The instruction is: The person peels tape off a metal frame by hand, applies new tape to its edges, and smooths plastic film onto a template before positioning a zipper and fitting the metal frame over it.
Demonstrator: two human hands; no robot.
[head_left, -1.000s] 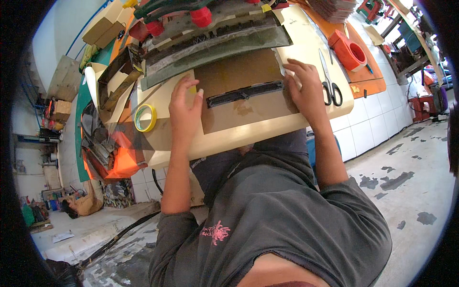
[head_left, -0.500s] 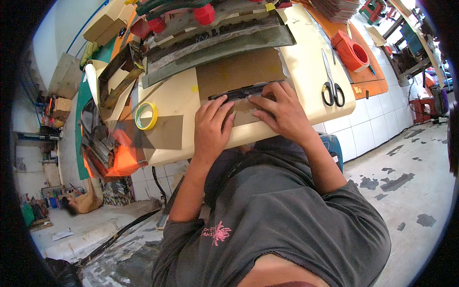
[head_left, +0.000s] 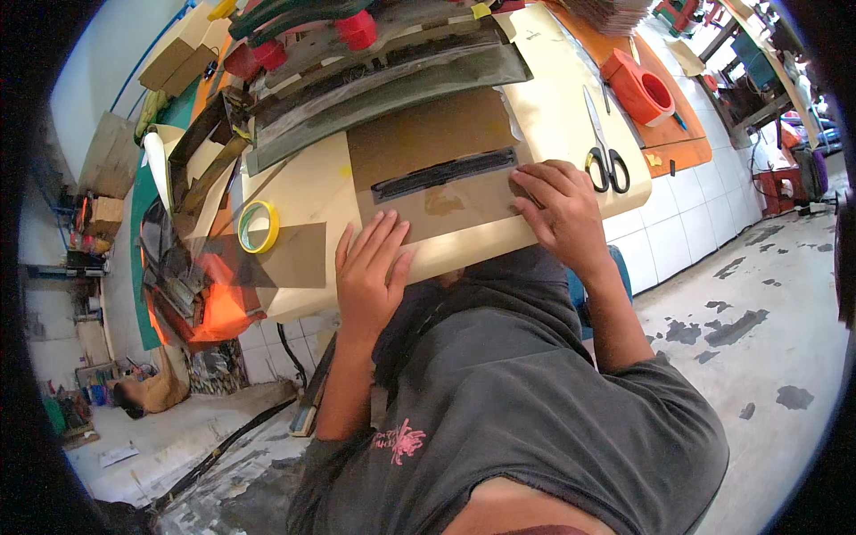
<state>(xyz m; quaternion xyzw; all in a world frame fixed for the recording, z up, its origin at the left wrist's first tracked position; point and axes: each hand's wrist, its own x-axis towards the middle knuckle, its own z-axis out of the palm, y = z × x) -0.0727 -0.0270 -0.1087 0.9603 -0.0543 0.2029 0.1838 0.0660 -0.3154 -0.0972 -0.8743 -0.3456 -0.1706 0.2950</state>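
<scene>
Both hands are now leaving the long, narrow black strip (head_left: 443,172) uncovered, where half a second ago their fingers were resting on it; the strip is lying slantwise across the flat brown rectangular sheet (head_left: 419,134) at the centre of the frame, above a small tan patch (head_left: 443,203); as a judgement, the close fingering of the strip is pausing, and the hands are minding the sheet around it instead.

The left hand (head_left: 373,263) has drawn down and is lying palm down by the sheet's lower left corner, its fingers reaching up the frame, slightly spread, the thumb standing apart, nothing gripped; the right hand (head_left: 562,209) has shifted outward and is resting at the sheet's right side, fingers bent and pointing left; whether its thumb and fingers are pinching the edge, one cannot tell; both forearms are rising from the lower half of the frame.

The cream-coloured table (head_left: 571,98) is carrying the sheet; black-handled metal scissors (head_left: 607,168) are lying to the right, a yellow ring-shaped tape roll (head_left: 273,226) to the left.
</scene>
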